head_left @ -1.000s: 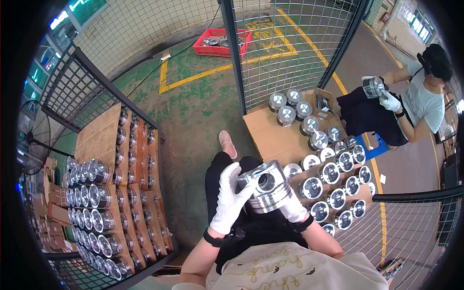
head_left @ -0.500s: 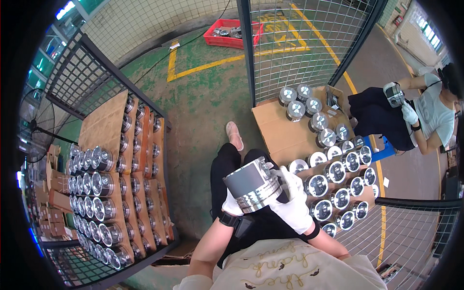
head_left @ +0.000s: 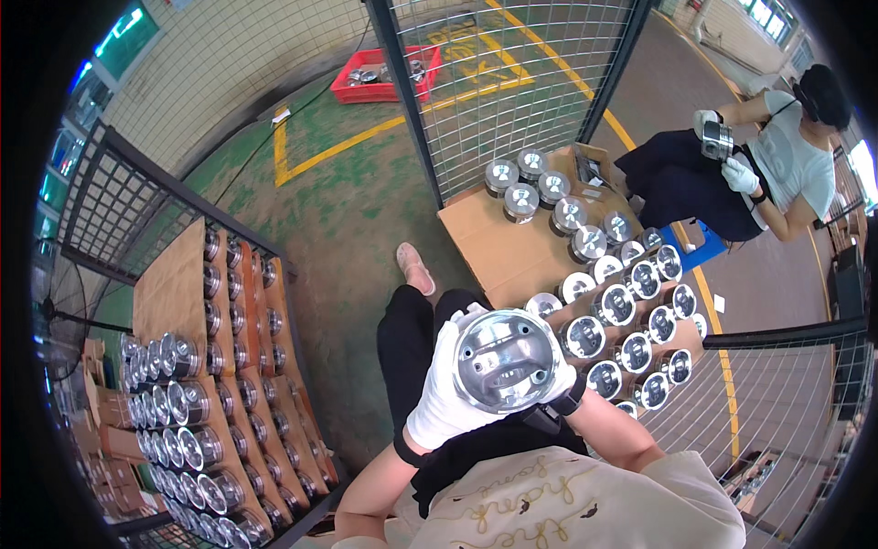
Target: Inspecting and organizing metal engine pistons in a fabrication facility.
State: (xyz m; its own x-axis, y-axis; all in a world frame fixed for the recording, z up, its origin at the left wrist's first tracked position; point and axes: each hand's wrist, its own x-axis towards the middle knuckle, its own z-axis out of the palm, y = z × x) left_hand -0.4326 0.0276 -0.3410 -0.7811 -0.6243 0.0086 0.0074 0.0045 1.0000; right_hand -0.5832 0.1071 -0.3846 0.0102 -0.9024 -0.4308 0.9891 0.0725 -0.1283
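A shiny metal piston [head_left: 508, 359] is held in front of my body, its round face with valve recesses and small holes turned up toward me. My left hand [head_left: 443, 389], in a white glove, is closed around the piston's left side. At the lower right edge of the piston, my right hand [head_left: 568, 376] grips it too; most of that gloved hand is hidden behind the metal and the wrist's black band. Just right of my hands, rows of pistons [head_left: 584, 337] lie on their sides, separated by cardboard.
On my left, a mesh-sided rack [head_left: 197, 197] holds stacked pistons between cardboard sheets [head_left: 172, 284]. Ahead are upright pistons [head_left: 521, 202] on cardboard [head_left: 485, 242], and a red crate [head_left: 366, 94] beyond. At right, a seated co-worker [head_left: 782, 174] holds a piston.
The piston has been turned from lying sideways to showing its round face. My left hand has come up around its left side, and my right hand has slipped mostly behind it. The view has shifted.
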